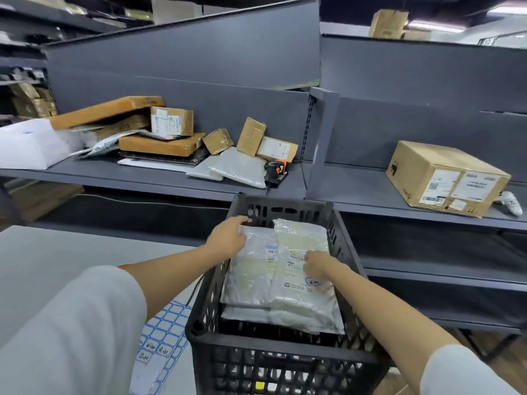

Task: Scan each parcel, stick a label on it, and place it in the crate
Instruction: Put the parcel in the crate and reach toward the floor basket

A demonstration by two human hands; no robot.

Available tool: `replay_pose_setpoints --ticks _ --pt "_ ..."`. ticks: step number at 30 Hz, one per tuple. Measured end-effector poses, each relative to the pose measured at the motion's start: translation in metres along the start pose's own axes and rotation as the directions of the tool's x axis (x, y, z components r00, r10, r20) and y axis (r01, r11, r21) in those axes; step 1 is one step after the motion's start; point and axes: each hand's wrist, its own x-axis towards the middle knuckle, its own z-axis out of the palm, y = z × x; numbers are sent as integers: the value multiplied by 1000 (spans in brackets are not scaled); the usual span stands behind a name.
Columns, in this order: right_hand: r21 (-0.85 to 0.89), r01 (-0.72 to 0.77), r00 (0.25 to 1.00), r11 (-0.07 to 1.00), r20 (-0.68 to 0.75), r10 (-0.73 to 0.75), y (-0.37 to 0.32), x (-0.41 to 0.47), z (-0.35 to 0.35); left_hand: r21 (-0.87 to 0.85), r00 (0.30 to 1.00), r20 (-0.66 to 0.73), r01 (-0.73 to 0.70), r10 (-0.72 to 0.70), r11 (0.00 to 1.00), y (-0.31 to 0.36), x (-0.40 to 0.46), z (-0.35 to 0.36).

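Fingers of the left hand lie extended over the far left corner of the left poly-mailer parcel, touching the film without curling round it; the purpose appears to be to press or square that parcel down. Fingers of the right hand are bent onto the printed label of the right poly-mailer parcel; whether they pinch the film or merely press on it cannot be told.

Shelving, grey steel, holds the waiting stock: a pile of cardboard boxes and flat mailers to the left, and a large cardboard box well apart on the right bay. Placement at arm's reach behind the crate suits the picking order.

Black plastic crate, lattice-walled, stands directly before the person, below the shelf edge, so finished parcels drop straight in.

Both parcels lie flat inside the crate, side by side, the right one overlapping the left, upon at least one further mailer beneath. Each is translucent white film, wrinkled, soft-filled, and carries a white barcoded shipping label. The right parcel also bears a small blue-bordered sticker near its nearer end. Judgement: placing step in hand for this parcel.

Label sheet, blue-gridded, lies on the table left of the crate, several stickers remaining.

Handheld scanner, black and orange, rests on the shelf just behind the crate.
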Motion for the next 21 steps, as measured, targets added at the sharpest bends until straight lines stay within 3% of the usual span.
replay_pose_setpoints --ticks 4,7,15,21 --pt "2 84 986 996 -146 -83 -26 -8 -17 240 992 -113 -26 54 970 -8 -2 -19" --pt "-43 199 953 979 -222 -203 -59 -14 -29 323 982 -185 20 42 946 -16 -13 -27" --pt "-183 481 811 857 -279 -515 -179 -37 -55 316 927 -320 300 -197 900 -61 -79 -64" --pt "-217 670 663 710 -256 -703 -278 -76 -44 419 863 -351 492 -364 763 -116 -148 -107"
